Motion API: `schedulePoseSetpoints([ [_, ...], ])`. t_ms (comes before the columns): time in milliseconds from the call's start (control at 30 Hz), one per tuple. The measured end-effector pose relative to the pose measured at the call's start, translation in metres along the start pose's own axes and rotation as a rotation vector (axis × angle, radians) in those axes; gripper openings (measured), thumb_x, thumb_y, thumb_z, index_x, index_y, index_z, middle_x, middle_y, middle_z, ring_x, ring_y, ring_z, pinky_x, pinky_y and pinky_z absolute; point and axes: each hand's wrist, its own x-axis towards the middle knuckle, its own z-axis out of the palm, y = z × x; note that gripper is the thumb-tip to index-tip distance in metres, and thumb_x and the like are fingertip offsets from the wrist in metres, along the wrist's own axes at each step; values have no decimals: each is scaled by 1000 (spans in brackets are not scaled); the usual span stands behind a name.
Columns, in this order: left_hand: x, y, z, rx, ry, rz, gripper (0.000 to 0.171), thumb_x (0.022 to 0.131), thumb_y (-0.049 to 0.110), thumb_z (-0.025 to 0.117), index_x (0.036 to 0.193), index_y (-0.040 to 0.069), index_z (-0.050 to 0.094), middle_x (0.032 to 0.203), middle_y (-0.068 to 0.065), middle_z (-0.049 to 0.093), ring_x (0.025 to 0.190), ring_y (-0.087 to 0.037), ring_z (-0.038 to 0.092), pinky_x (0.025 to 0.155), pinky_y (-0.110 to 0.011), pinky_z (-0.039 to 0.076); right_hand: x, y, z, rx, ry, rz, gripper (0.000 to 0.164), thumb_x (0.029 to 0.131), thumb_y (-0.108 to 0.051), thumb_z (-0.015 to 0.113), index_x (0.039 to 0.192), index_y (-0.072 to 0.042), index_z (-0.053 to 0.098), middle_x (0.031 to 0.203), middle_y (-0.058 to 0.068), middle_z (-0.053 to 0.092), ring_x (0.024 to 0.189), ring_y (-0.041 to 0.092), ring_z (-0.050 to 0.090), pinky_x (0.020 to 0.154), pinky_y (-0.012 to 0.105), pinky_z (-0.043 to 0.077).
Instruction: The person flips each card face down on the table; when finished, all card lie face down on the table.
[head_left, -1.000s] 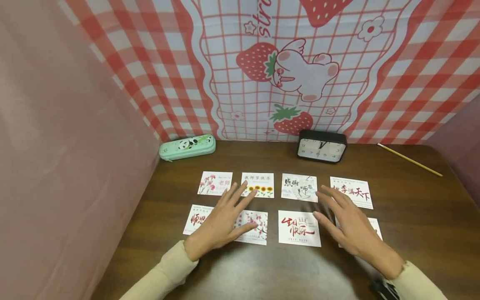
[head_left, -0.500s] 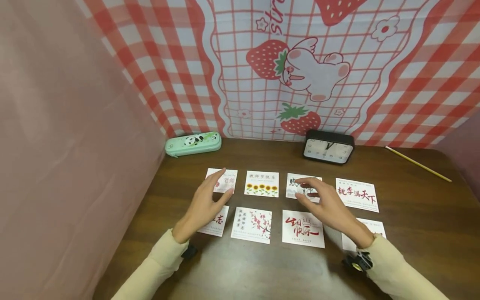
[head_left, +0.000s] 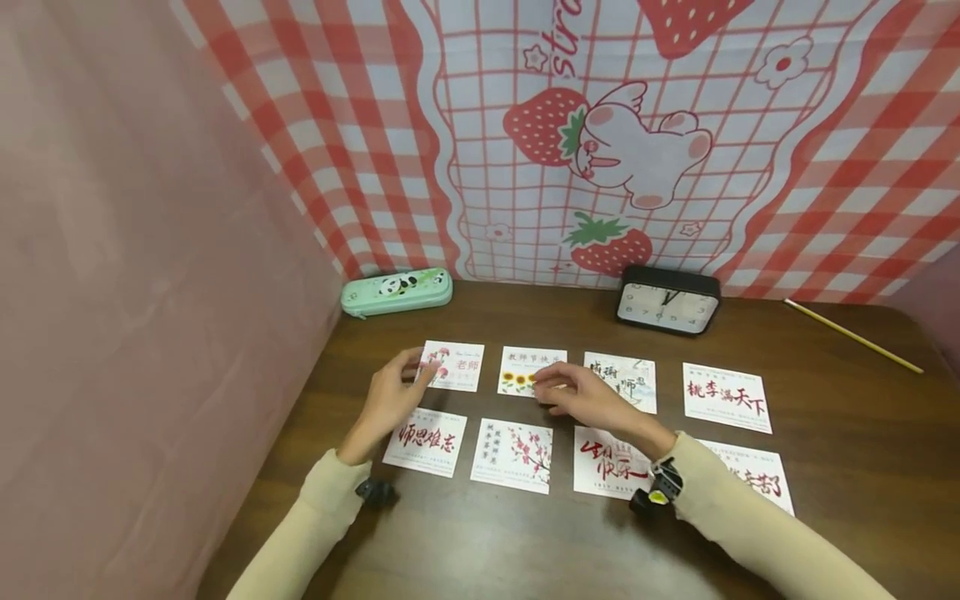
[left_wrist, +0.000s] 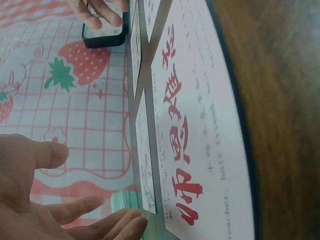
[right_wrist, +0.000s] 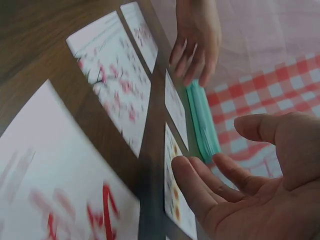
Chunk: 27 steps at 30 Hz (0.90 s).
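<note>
Two rows of white printed cards lie on the brown table. In the head view my left hand [head_left: 392,392] is at the left edge of the pink-flower card [head_left: 459,367], its fingers loosely bent and holding nothing. Below it lies a card with red writing [head_left: 424,443]. My right hand [head_left: 585,395] hovers over the right part of the sunflower card [head_left: 525,360], thumb and fingers apart with nothing between them in the right wrist view. Nearby are the landscape card [head_left: 637,385], the blossom card [head_left: 513,457] and another red-lettered card [head_left: 606,467], partly hidden by the right wrist.
At the back stand a mint panda pencil case [head_left: 397,292] on the left and a black clock [head_left: 667,300]. A yellow pencil [head_left: 855,335] lies at the far right. Two more cards, one with red lettering [head_left: 726,397], lie on the right. Cloth hangs behind and left.
My right hand has moved left from the right-hand cards to the sunflower card. The left hand has shifted left to the pink-flower card's edge. The cards lie in the same layout.
</note>
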Motion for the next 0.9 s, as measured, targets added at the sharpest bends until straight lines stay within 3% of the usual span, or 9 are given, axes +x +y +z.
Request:
schedulePoseSetpoints([
  [233, 9, -4, 1, -8, 0, -89, 53, 104, 33, 64, 144, -1, 57, 136, -25, 67, 121, -39, 68, 104, -51, 56, 32, -8, 26, 196, -22, 62, 45, 104, -13, 61, 142, 10, 51, 139, 34, 60, 122, 39, 67, 103, 45, 59],
  [467, 12, -6, 2, -50, 2, -123, 55, 104, 34, 63, 146, -1, 55, 136, -26, 67, 123, -40, 68, 104, -51, 56, 55, -9, 44, 361, -44, 113, 54, 106, -11, 56, 153, 7, 36, 153, 33, 48, 141, 45, 53, 115, 46, 50],
  [700, 12, -6, 2, -59, 1, -147, 57, 104, 35, 63, 148, 0, 53, 136, -26, 67, 124, -40, 67, 105, -51, 56, 67, -13, 61, 483, -25, 139, 66, 104, -10, 55, 160, 6, 22, 158, 33, 39, 148, 44, 44, 124, 50, 40],
  [900, 11, -5, 3, -56, 0, -141, 57, 103, 34, 64, 148, -1, 53, 133, -25, 69, 122, -40, 68, 105, -50, 56, 69, -19, 67, 603, 24, 177, 66, 106, -11, 51, 161, 5, 19, 159, 30, 36, 152, 40, 39, 126, 47, 39],
])
